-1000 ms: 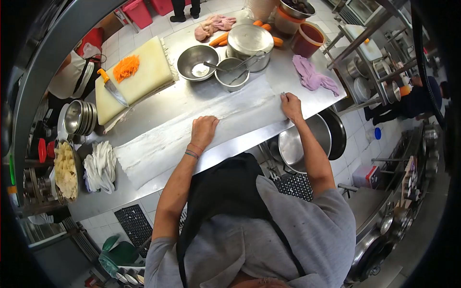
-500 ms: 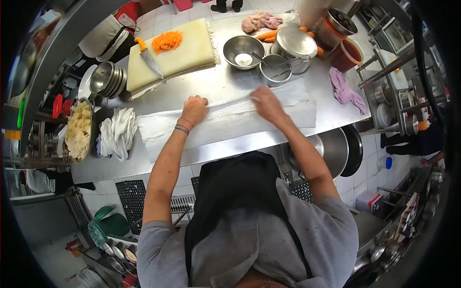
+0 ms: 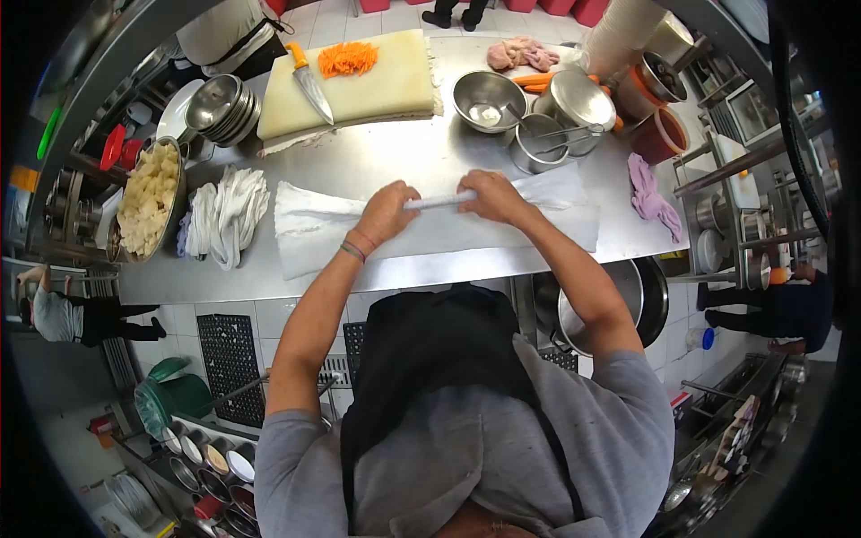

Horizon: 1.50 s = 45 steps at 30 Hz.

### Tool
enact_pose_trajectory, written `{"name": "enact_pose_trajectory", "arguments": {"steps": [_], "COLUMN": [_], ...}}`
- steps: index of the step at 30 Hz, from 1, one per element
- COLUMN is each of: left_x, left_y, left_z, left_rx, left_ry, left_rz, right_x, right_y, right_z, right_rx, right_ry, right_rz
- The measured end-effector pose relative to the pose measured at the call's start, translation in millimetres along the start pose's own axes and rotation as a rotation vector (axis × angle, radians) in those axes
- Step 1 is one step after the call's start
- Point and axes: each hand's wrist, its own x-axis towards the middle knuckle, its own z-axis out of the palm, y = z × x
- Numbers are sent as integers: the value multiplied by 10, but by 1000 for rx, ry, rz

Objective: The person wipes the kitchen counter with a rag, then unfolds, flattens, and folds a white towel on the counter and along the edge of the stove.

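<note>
A long white cloth (image 3: pixel 421 240) lies across the steel table near its front edge, its far side gathered into a narrow roll. My left hand (image 3: pixel 387 210) is closed on the rolled part, left of the middle. Close by on the right, my right hand (image 3: pixel 491 195) grips the same roll with bent fingers. Between the two hands a short stretch of rolled cloth shows. Beyond them stand a metal bowl (image 3: pixel 475 100) and a small pot (image 3: pixel 536 154) with utensils in it. A heap of white cloths (image 3: pixel 226 215) lies to the left.
A cutting board (image 3: pixel 386 76) holds shredded carrot (image 3: pixel 348 60) and a knife (image 3: pixel 312 90). Stacked bowls (image 3: pixel 220 109) and a pan of pale chunks (image 3: pixel 148 202) stand left. A lidded pot (image 3: pixel 581 100), red-brown container (image 3: pixel 659 136) and purple cloth (image 3: pixel 652 197) are right. People stand farther off.
Both hands have come closer together and now hold the cloth's far side, which is bunched into a roll. The right hand has moved in from the cloth's right end. The camera view has shifted.
</note>
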Motion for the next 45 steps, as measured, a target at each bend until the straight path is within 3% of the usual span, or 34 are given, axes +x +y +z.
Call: {"name": "enact_pose_trajectory", "arguments": {"steps": [5, 10, 13, 17, 19, 21, 22, 24, 27, 30, 32, 33, 34, 37, 39, 42, 45], "left_x": [-437, -632, -661, -568, -457, -287, -192, 11, 250, 354, 365, 363, 360, 357, 321, 276, 218], "left_y": [80, 26, 92, 383, 513, 688, 757, 879, 991, 1047, 1073, 1060, 1034, 1064, 1131, 1053, 1015], "left_z": [232, 345, 347, 465, 630, 828, 926, 1107, 1310, 1404, 1374, 1354, 1326, 1204, 1109, 1170, 1207], "left_rx": [-165, -110, -24, 55, 56, 54, 26, 6, -9, -22, -82, -97, -112, -158, -144, -145, -73], "left_ry": [5, 23, -5, 10, 42, 80, 80, 104, 126, 126, 93, 62, 37, 34, 86, -36, -63], "left_rz": [3, 112, 140, 159, 185, 221, 224, 202, 152, 39, -103, -69, -38, 11, 65, 86, 181], "right_x": [-474, -705, -808, -897, -971, -950, -957, -900, -735, -727, -881, -948, -1090, -1559, -1885, -2206, -2308], "right_y": [-5, -65, -90, -45, 222, 832, 1159, 1728, 1959, 2114, 2063, 2033, 2075, 1899, 1676, 1608, 1655], "right_z": [289, 605, 692, 491, 292, 160, 105, -47, -178, -248, -472, -553, -576, -693, -738, -598, -335], "right_rx": [8, -100, -310, -185, -166, -355, -294, -223, -245, -86, -88, -91, -32, 479, 398, 179, 241], "right_ry": [-7, 275, 227, 271, 347, 386, 564, 664, 727, 443, 412, 395, 521, 537, 423, 216, 342], "right_rz": [-65, -248, -254, -194, -13, 203, 233, 447, 546, 508, 498, 490, 353, 347, 411, 492, 441]}}
